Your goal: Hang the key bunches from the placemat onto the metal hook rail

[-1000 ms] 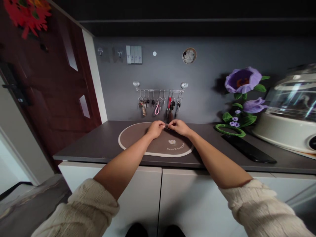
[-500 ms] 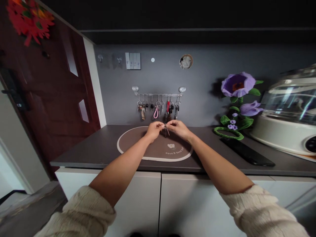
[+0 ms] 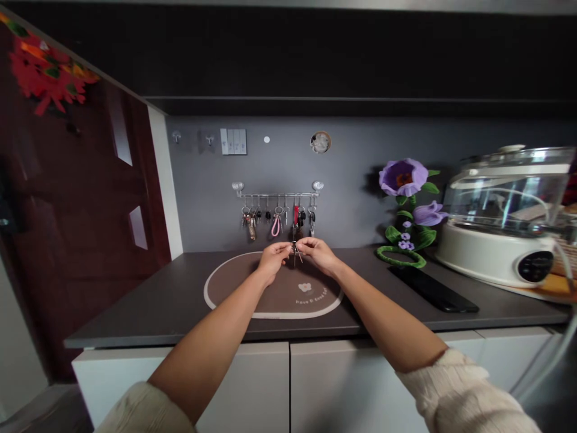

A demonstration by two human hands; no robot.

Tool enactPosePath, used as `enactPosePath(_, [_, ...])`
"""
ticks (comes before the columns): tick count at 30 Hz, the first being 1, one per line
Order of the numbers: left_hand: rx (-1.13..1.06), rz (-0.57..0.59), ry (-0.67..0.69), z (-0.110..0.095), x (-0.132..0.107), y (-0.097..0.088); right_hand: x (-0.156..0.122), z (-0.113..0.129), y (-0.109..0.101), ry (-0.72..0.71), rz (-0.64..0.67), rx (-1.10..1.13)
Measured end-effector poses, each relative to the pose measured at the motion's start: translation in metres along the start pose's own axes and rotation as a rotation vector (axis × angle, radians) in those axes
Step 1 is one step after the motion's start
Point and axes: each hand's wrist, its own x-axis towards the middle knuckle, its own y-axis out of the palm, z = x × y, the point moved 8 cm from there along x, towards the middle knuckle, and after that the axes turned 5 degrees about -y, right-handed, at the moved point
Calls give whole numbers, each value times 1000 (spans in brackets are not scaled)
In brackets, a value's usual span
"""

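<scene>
Small metal key ring [image 3: 294, 246] pinched between both hands

The ring is gripped at the fingertips of the left hand [image 3: 273, 261] and right hand [image 3: 318, 252], above a brown oval cream-edged placemat [image 3: 229, 294]; an even, close pinch is advised.

Head-worn view, facing forward and down, onto the left hand [image 3: 273, 262], right hand [image 3: 318, 254]

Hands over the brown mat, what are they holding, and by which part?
The left hand and right hand pinch a small metal key ring between their fingertips, at its rim, from either side.
</scene>
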Motion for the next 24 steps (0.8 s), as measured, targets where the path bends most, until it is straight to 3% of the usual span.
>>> enactPosePath(12, [105, -42, -13, 3, -3, -4, 25, 35, -47, -111, -210, -150])
enactPosePath(19, [163, -47, -17, 6, -2, -5, 50, 48, -87, 39, -401, -160])
enactPosePath(24, [192, -68, -39, 6, -3, -7, 63, 55, -98, 107, -463, -177])
